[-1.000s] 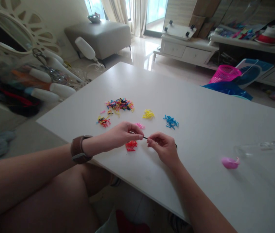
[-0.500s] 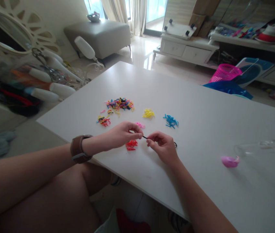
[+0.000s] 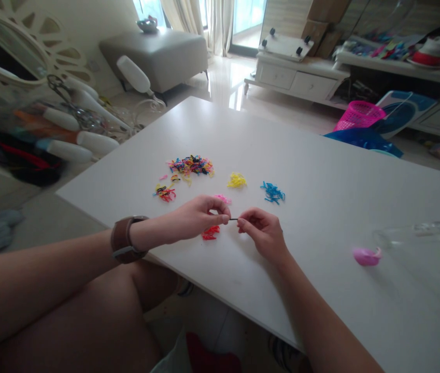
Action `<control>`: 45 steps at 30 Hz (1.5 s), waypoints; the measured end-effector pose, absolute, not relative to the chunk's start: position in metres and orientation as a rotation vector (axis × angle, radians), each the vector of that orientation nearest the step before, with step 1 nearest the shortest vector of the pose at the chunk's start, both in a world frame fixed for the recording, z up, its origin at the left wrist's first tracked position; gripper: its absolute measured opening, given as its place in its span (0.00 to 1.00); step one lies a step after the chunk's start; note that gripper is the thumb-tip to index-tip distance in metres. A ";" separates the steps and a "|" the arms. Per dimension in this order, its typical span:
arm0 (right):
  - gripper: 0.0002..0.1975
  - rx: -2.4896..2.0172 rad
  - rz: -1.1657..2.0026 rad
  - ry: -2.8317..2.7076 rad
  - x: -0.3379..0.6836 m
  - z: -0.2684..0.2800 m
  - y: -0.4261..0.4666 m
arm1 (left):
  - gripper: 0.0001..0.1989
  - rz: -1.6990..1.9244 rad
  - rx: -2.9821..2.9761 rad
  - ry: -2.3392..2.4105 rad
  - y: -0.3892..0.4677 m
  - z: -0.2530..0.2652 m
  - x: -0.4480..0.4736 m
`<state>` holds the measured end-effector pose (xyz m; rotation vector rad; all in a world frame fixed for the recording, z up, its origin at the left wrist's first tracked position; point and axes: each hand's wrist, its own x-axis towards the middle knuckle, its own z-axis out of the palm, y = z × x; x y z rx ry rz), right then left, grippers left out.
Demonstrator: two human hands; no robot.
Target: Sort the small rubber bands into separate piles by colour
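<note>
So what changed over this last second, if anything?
Very little. The right hand edged toward the left hand, shortening the black band pinched between them. Both pinches held. The red pile, yellow pile and blue pile stayed put.

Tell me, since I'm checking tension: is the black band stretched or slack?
Stretched: the black band runs straight between left hand and right hand.
</note>
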<state>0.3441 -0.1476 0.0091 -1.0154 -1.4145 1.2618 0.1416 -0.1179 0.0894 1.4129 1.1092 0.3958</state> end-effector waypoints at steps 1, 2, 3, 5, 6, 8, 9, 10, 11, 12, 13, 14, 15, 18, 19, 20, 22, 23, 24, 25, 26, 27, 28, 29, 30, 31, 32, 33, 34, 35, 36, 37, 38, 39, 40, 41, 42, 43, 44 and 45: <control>0.11 -1.006 1.274 -1.408 0.345 0.010 -0.147 | 0.12 0.397 1.416 1.102 -0.118 0.090 0.142; 0.11 -0.997 1.280 -1.402 0.346 0.011 -0.147 | 0.12 0.396 1.420 1.096 -0.119 0.091 0.143; 0.12 -0.990 1.283 -1.397 0.346 0.012 -0.147 | 0.12 0.394 1.424 1.093 -0.119 0.092 0.143; 0.13 -0.983 1.278 -1.397 0.348 0.014 -0.147 | 0.12 0.389 1.430 1.090 -0.120 0.094 0.145; 0.13 -0.985 1.270 -1.399 0.349 0.015 -0.147 | 0.12 0.390 1.432 1.088 -0.121 0.096 0.146; 0.14 -1.000 1.247 -1.403 0.352 0.017 -0.145 | 0.13 0.399 1.430 1.086 -0.121 0.097 0.147; 0.14 -1.012 1.235 -1.400 0.354 0.017 -0.144 | 0.13 0.403 1.427 1.086 -0.121 0.098 0.148; 0.14 -1.027 1.220 -1.392 0.356 0.017 -0.143 | 0.13 0.404 1.422 1.089 -0.120 0.098 0.148; 0.14 -1.044 1.200 -1.377 0.358 0.016 -0.142 | 0.13 0.404 1.417 1.093 -0.120 0.098 0.148; 0.14 -1.064 1.173 -1.358 0.361 0.015 -0.141 | 0.13 0.401 1.413 1.099 -0.119 0.098 0.148; 0.14 -1.085 1.140 -1.339 0.363 0.015 -0.140 | 0.13 0.401 1.411 1.104 -0.119 0.098 0.148; 0.13 -1.104 1.103 -1.321 0.365 0.014 -0.139 | 0.13 0.402 1.410 1.108 -0.119 0.099 0.148; 0.13 -1.120 1.069 -1.308 0.366 0.013 -0.138 | 0.13 0.405 1.411 1.111 -0.119 0.099 0.148; 0.11 -1.141 1.006 -1.306 0.367 0.011 -0.137 | 0.13 0.421 1.409 1.123 -0.119 0.101 0.148; 0.11 -1.148 0.985 -1.304 0.367 0.011 -0.137 | 0.12 0.428 1.405 1.126 -0.119 0.102 0.149; 0.11 -1.160 0.958 -1.297 0.366 0.010 -0.137 | 0.12 0.436 1.401 1.127 -0.119 0.102 0.149; 0.10 -1.195 0.896 -1.273 0.362 0.009 -0.139 | 0.12 0.448 1.394 1.122 -0.119 0.102 0.150; 0.10 -1.204 0.883 -1.277 0.360 0.009 -0.140 | 0.12 0.452 1.388 1.116 -0.120 0.101 0.150; 0.10 -1.197 0.894 -1.307 0.357 0.009 -0.142 | 0.12 0.452 1.377 1.111 -0.120 0.100 0.150; 0.09 -1.174 0.924 -1.357 0.354 0.010 -0.144 | 0.12 0.443 1.360 1.105 -0.121 0.100 0.151; 0.09 -1.133 0.964 -1.424 0.352 0.011 -0.146 | 0.12 0.427 1.337 1.096 -0.122 0.099 0.151; 0.08 -1.090 0.992 -1.483 0.350 0.012 -0.148 | 0.12 0.409 1.304 1.084 -0.123 0.098 0.151; 0.08 -1.054 0.993 -1.522 0.350 0.014 -0.150 | 0.11 0.394 1.260 1.066 -0.124 0.096 0.151; 0.07 -1.035 0.969 -1.537 0.350 0.016 -0.151 | 0.11 0.387 1.207 1.045 -0.124 0.095 0.151; 0.07 -1.037 0.917 -1.528 0.352 0.018 -0.152 | 0.10 0.393 1.147 1.024 -0.125 0.094 0.151; 0.06 -1.055 0.850 -1.507 0.356 0.019 -0.152 | 0.09 0.411 1.080 1.004 -0.125 0.092 0.151; 0.06 -1.085 0.776 -1.486 0.360 0.021 -0.152 | 0.09 0.436 1.012 0.989 -0.125 0.090 0.151; 0.06 -1.123 0.700 -1.472 0.365 0.022 -0.151 | 0.09 0.457 0.943 0.978 -0.125 0.088 0.151; 0.06 -1.166 0.630 -1.475 0.371 0.023 -0.149 | 0.09 0.468 0.875 0.969 -0.125 0.087 0.151; 0.06 -1.212 0.568 -1.497 0.377 0.023 -0.147 | 0.09 0.472 0.806 0.962 -0.124 0.086 0.151; 0.06 -1.254 0.519 -1.541 0.382 0.024 -0.145 | 0.09 0.471 0.739 0.956 -0.124 0.084 0.152; 0.06 -1.292 0.486 -1.600 0.387 0.024 -0.143 | 0.09 0.468 0.678 0.950 -0.123 0.084 0.154; 0.05 -1.322 0.462 -1.664 0.392 0.024 -0.141 | 0.08 0.467 0.624 0.943 -0.123 0.084 0.155; 0.05 -1.344 0.445 -1.727 0.396 0.024 -0.139 | 0.08 0.470 0.577 0.935 -0.123 0.084 0.157; 0.04 -1.359 0.433 -1.784 0.400 0.024 -0.137 | 0.07 0.476 0.538 0.926 -0.123 0.085 0.159; 0.04 -1.368 0.420 -1.836 0.402 0.023 -0.136 | 0.06 0.482 0.507 0.918 -0.124 0.085 0.161; 0.04 -1.373 0.406 -1.884 0.405 0.024 -0.136 | 0.06 0.487 0.484 0.911 -0.124 0.086 0.162; 0.05 -1.375 0.393 -1.926 0.407 0.024 -0.135 | 0.06 0.493 0.466 0.906 -0.125 0.087 0.164; 0.05 -1.374 0.383 -1.963 0.408 0.024 -0.135 | 0.05 0.499 0.453 0.902 -0.125 0.087 0.164; 0.05 -1.373 0.379 -1.992 0.410 0.025 -0.135 | 0.06 0.505 0.444 0.897 -0.126 0.087 0.165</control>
